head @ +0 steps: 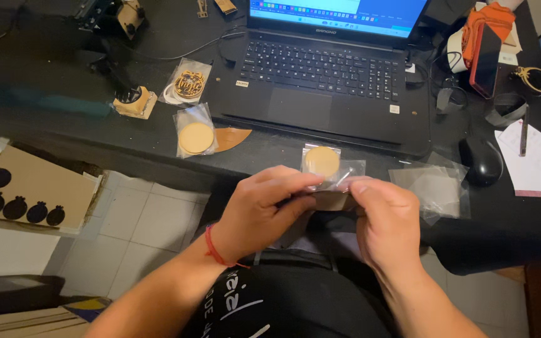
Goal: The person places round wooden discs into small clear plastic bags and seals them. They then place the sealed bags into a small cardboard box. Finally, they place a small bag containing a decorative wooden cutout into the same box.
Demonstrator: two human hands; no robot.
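A clear bag [332, 170] with a round wooden disc [322, 161] inside sits just below the middle of the frame, held over the near edge of the black table [64, 106]. The left hand [259, 209] has its grip closed on the bag's lower left part, fingers curled over the plastic, a red string on the wrist. The right hand [388, 220] pinches the bag's lower right edge, its grip also closed on the plastic. Just right of the hands a stack of empty clear bags [432, 186] lies on the table. Beyond it to the right rests a black mouse [481, 159], and further right a white paper [536, 159] with a pen across it. Directly above the hands an open laptop [324, 81] fills the upper middle of the frame. To the left of the laptop lie a second bagged disc [196, 137], a brown wooden offcut [231, 137] beside it, and higher up a bagged carved piece [188, 84]. In the upper right stand a phone [486, 59] and an orange cloth [489, 19]. At the lower left of the frame, below the table, a cardboard sheet [36, 188] with dark cut-out shapes lies over the white tiled floor [142, 238].
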